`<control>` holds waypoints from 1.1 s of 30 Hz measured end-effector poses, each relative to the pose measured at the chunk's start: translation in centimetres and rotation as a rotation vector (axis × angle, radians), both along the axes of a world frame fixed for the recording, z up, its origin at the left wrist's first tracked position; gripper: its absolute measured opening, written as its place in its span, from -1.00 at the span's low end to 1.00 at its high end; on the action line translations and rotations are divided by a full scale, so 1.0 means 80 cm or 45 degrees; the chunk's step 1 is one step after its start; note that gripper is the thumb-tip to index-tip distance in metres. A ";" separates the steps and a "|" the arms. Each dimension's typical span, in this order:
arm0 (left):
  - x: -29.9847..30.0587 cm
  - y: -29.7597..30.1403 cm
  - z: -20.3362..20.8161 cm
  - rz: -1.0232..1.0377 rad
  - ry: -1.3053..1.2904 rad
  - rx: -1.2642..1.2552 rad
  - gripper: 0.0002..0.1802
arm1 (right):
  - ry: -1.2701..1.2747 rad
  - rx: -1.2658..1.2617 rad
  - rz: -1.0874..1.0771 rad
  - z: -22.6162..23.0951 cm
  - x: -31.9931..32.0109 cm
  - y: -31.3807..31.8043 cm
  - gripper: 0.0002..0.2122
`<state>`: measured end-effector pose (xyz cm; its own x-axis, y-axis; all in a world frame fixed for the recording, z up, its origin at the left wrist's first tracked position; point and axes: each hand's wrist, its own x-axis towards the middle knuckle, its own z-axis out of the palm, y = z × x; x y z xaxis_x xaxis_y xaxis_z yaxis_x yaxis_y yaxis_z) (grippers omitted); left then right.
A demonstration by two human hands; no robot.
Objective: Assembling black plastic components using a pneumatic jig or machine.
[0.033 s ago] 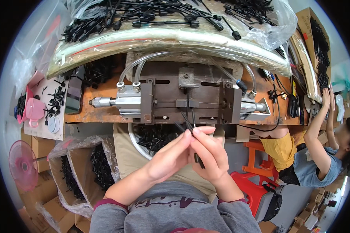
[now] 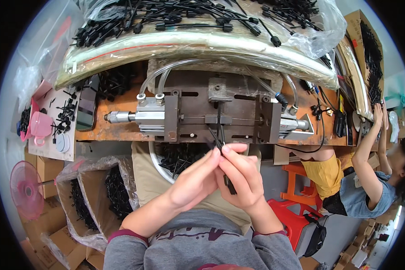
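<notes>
Your left hand (image 2: 194, 180) and right hand (image 2: 240, 177) meet just below the metal press (image 2: 211, 114) on the bench (image 2: 99, 132), each grip pinching thin black plastic ties (image 2: 218, 139).

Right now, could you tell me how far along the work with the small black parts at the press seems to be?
Done: black parts fill the bowl under the fixture, though finished or not is unclear. In hand: the left hand and right hand pinch thin black strips just below the fixture. Left: a large heap of black pieces lies on the plastic sheet behind, and more fill the lined boxes.
</notes>
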<state>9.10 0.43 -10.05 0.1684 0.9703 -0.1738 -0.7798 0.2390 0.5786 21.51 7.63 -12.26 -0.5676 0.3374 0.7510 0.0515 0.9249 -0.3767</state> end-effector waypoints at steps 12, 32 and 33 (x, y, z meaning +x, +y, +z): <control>0.000 -0.008 -0.030 0.326 0.351 0.037 -0.67 | -0.302 -0.246 0.209 0.023 0.023 0.001 -0.62; -0.030 -0.039 -0.013 0.427 0.632 -0.091 -0.80 | -0.754 0.286 -0.170 0.020 -0.012 0.019 -0.76; -0.031 -0.040 -0.013 0.415 0.644 -0.063 -0.75 | -0.775 0.286 -0.171 0.021 -0.014 0.020 -0.77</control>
